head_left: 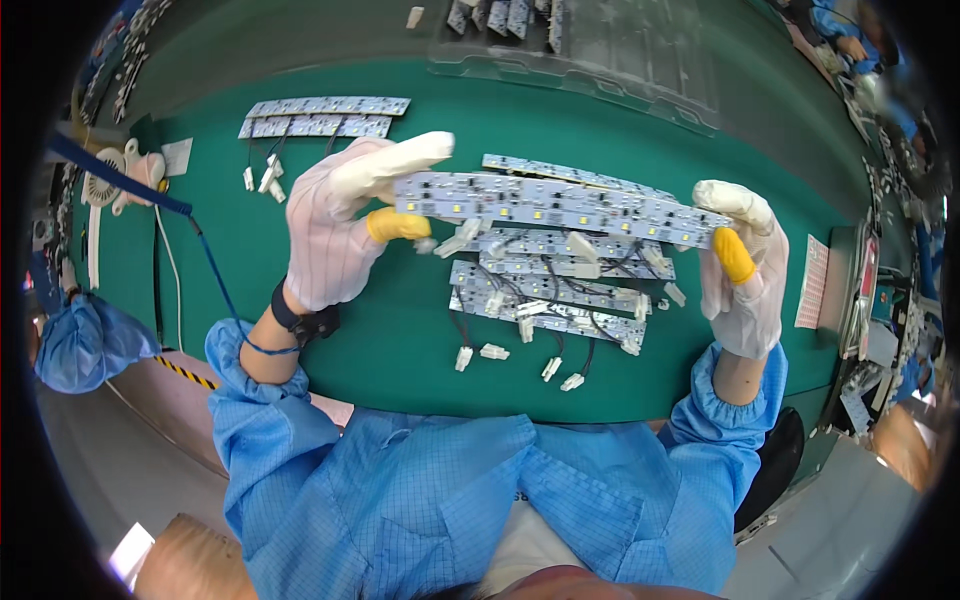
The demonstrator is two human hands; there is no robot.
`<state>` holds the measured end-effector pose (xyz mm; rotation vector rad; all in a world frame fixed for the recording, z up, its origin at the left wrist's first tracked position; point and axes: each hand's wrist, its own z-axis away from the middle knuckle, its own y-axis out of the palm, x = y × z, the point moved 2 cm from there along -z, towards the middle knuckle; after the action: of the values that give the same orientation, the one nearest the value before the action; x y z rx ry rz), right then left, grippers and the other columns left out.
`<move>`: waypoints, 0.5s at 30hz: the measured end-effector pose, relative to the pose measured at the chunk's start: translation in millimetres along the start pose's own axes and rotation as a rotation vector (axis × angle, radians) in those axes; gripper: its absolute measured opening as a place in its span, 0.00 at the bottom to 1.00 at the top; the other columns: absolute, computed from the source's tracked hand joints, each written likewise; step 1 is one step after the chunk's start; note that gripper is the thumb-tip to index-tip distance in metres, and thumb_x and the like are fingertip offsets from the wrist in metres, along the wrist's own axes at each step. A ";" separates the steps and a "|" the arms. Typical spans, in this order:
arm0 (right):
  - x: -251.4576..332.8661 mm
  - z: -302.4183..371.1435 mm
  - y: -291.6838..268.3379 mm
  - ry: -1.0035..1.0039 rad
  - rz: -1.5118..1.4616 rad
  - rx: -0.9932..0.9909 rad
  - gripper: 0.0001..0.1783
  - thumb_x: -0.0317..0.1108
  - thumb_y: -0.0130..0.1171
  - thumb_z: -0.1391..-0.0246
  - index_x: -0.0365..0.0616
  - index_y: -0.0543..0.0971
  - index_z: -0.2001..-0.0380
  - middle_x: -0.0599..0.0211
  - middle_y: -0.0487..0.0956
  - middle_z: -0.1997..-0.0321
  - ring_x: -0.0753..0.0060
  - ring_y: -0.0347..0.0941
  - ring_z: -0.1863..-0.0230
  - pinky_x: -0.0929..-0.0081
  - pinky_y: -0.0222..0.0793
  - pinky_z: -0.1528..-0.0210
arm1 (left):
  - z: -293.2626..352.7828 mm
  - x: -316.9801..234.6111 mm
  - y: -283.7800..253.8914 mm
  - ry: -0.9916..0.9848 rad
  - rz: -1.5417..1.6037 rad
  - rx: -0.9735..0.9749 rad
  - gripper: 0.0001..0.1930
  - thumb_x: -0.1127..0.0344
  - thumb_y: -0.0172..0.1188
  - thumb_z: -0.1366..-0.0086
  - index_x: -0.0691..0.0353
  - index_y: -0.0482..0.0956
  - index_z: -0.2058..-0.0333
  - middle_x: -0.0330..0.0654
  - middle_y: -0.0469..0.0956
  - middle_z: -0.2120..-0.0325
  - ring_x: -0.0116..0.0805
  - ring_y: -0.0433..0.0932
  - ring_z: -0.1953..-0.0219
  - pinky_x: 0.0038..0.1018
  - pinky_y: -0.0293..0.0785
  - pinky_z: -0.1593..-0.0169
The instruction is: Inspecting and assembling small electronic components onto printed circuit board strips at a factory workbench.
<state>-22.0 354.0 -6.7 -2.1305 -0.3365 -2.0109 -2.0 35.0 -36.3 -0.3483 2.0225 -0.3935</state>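
A white LED strip board, dotted with small yellowish LEDs, is held up level above the bench. My left hand, in a white striped glove with a yellow finger cot on the thumb, pinches its left end. The right end is pinched by my right hand, gloved alike with a yellow-covered thumb. Beneath and behind it lie several more LED boards in a loose stack, with dark wires and white connectors trailing toward me. Part of that stack is hidden by the held board.
Two more LED boards with wired connectors lie at the far left of the green mat. A clear plastic tray holding boards is at the back. A small fan stands left. A blue coiled cord runs to my left wrist.
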 end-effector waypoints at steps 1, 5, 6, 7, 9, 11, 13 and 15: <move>1.3 0.5 3.5 0.000 0.032 -0.010 0.21 0.37 0.55 0.46 0.31 0.72 0.54 0.70 0.76 0.79 0.91 0.60 0.91 0.93 0.50 0.87 | -3.3 -3.4 -2.1 0.039 -0.081 0.032 0.27 0.48 0.61 0.47 0.66 0.78 0.57 0.46 0.80 0.62 0.34 0.77 0.69 0.24 0.72 0.64; 5.5 3.6 1.3 0.039 0.020 0.024 0.20 0.36 0.55 0.45 0.32 0.72 0.54 0.65 0.77 0.76 0.90 0.60 0.90 0.91 0.52 0.87 | -1.7 -0.7 -0.2 -0.075 -0.017 0.012 0.33 0.38 0.56 0.46 0.67 0.79 0.59 0.45 0.80 0.62 0.35 0.78 0.67 0.26 0.72 0.61; 5.4 3.7 2.1 0.062 -0.021 0.026 0.19 0.35 0.54 0.45 0.33 0.72 0.53 0.65 0.78 0.75 0.89 0.60 0.90 0.90 0.53 0.87 | -1.2 -1.0 -0.2 -0.067 -0.008 0.019 0.33 0.38 0.56 0.46 0.67 0.79 0.59 0.45 0.80 0.62 0.35 0.78 0.67 0.26 0.72 0.61; 10.2 3.1 1.8 0.077 -0.009 0.052 0.19 0.35 0.56 0.46 0.34 0.73 0.54 0.64 0.78 0.75 0.88 0.60 0.90 0.90 0.54 0.87 | -0.6 -0.7 -0.1 -0.061 -0.052 0.012 0.34 0.37 0.55 0.45 0.67 0.79 0.59 0.45 0.80 0.63 0.35 0.78 0.67 0.27 0.72 0.61; 12.5 2.6 4.3 0.078 0.043 0.022 0.22 0.39 0.57 0.46 0.33 0.72 0.54 0.70 0.75 0.80 0.91 0.59 0.91 0.93 0.54 0.84 | 0.4 6.5 -1.3 -0.005 -0.095 -0.013 0.34 0.38 0.55 0.45 0.69 0.78 0.59 0.46 0.80 0.63 0.35 0.78 0.66 0.27 0.72 0.61; 14.2 1.6 6.3 0.101 0.061 0.013 0.24 0.42 0.59 0.47 0.33 0.72 0.55 0.74 0.73 0.83 0.93 0.58 0.91 0.94 0.54 0.83 | -0.8 7.4 -0.5 -0.019 -0.068 -0.004 0.34 0.38 0.55 0.45 0.69 0.78 0.59 0.47 0.80 0.63 0.35 0.78 0.66 0.26 0.72 0.61; 14.9 1.6 7.5 0.102 0.056 -0.010 0.23 0.41 0.59 0.47 0.33 0.73 0.56 0.72 0.74 0.81 0.93 0.58 0.91 0.94 0.54 0.83 | 1.2 11.1 -1.5 -0.047 -0.030 -0.011 0.34 0.39 0.57 0.46 0.71 0.77 0.59 0.48 0.79 0.62 0.33 0.78 0.64 0.26 0.72 0.60; 13.9 1.6 4.6 0.083 0.054 -0.002 0.20 0.39 0.59 0.48 0.34 0.74 0.57 0.70 0.76 0.75 0.92 0.59 0.90 0.93 0.55 0.84 | 3.2 13.8 -2.7 -0.049 -0.025 -0.009 0.34 0.39 0.58 0.46 0.71 0.77 0.59 0.48 0.79 0.61 0.33 0.78 0.63 0.26 0.72 0.59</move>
<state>-18.4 350.6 7.2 -2.0274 -0.2618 -2.0626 -5.2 26.6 -47.6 -0.3862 1.9741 -0.3878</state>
